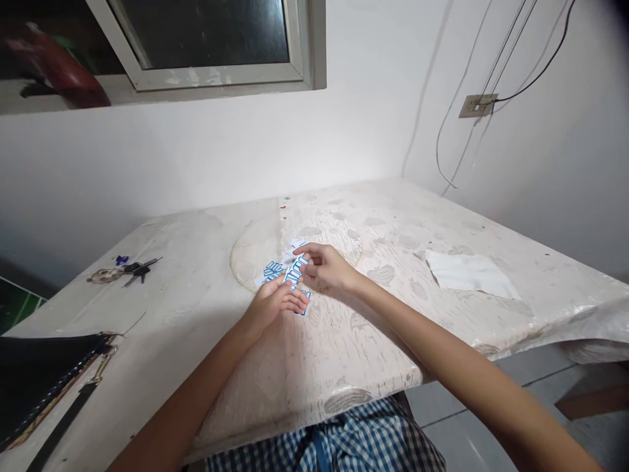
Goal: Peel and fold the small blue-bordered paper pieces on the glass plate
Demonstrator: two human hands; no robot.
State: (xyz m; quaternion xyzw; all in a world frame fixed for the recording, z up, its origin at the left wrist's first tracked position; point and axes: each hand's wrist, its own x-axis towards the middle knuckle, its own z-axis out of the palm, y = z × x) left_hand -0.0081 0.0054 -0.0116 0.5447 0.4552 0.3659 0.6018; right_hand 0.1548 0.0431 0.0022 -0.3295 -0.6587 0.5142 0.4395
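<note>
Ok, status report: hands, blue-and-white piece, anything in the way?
Left hand and right hand both on blue-and-white piece. Similar pieces close by on table. Keys off left, well apart.

The strip (295, 270) is white, marked with a row of blue-outlined shapes, and tilts diagonally between the left hand (278, 298) and right hand (328, 267), its far end toward the right. Whether it is one layer or several cannot be told. Beside it, a loose pile (273, 270) of similar white-and-blue pieces overlaps on the table (255, 373). More white scraps (295, 243) lie just beyond; another blue-edged piece (307, 299) shows by the left fingertips.
</note>
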